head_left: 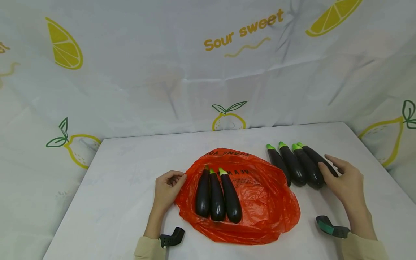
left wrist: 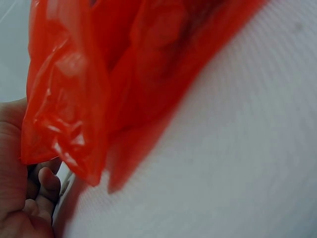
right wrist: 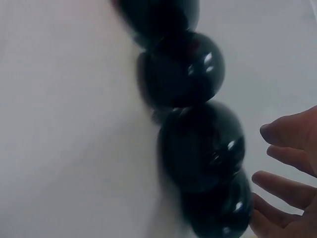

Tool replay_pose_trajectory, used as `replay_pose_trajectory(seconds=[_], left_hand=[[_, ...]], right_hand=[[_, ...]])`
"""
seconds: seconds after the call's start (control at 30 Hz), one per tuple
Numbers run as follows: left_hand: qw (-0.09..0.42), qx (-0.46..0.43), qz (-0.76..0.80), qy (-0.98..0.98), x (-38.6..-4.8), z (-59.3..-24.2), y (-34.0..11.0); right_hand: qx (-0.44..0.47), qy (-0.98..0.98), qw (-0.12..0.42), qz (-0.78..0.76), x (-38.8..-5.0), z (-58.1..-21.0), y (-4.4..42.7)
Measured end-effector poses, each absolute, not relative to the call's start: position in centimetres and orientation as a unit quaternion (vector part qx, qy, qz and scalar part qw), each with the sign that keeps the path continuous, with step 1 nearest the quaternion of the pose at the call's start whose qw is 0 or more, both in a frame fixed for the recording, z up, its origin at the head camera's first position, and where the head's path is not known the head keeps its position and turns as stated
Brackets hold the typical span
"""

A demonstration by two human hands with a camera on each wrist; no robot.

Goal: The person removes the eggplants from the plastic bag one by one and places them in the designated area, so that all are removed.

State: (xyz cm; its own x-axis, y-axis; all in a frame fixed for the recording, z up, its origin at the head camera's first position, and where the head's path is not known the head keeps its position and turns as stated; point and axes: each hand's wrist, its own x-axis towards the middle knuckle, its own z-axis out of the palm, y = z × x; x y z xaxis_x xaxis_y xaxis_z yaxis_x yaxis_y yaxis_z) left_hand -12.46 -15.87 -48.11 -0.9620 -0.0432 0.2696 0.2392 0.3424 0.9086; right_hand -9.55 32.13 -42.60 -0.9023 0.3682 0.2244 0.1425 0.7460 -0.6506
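Observation:
A red plastic bag (head_left: 260, 206) lies spread on the table, with three dark eggplants (head_left: 231, 196) side by side on its left half. My left hand (head_left: 165, 191) pinches the bag's left rim between thumb and curled fingers; the left wrist view shows the red film (left wrist: 69, 99) hanging at the hand. To the right of the bag lies a row of several eggplants (head_left: 308, 166) with green stem ends pointing away. My right hand (head_left: 349, 180) is at the rightmost one, thumb and fingers spread. In the right wrist view the fingers (right wrist: 285, 191) are beside the rounded ends, and contact is unclear.
The white table (head_left: 130, 162) runs back to a hanging white cloth (head_left: 146, 72) printed with lemons and lettering. The bag's right rim (head_left: 282, 173) overlaps the nearest eggplant of the row. A dark device is strapped to each wrist.

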Motion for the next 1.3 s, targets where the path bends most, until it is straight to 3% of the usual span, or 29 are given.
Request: replay_pose_trajectory(seconds=[0.3,0.6,1.3], left_hand=[[0.125,-0.062,-0.569,-0.811,-12.5,-48.3,-15.9],[0.129,-0.058,-0.565,-0.813,-12.6,-48.4,-15.8],[0.130,-0.070,-0.552,-0.821,-12.7,-48.5,-16.0]], right_hand=[[-0.117,-0.899,0.213,0.363,-9.1,-40.4,29.6],[-0.011,-0.865,0.266,0.426,-8.8,-39.0,26.2],[0.080,-0.868,0.181,0.455,-7.6,-38.7,20.4]])
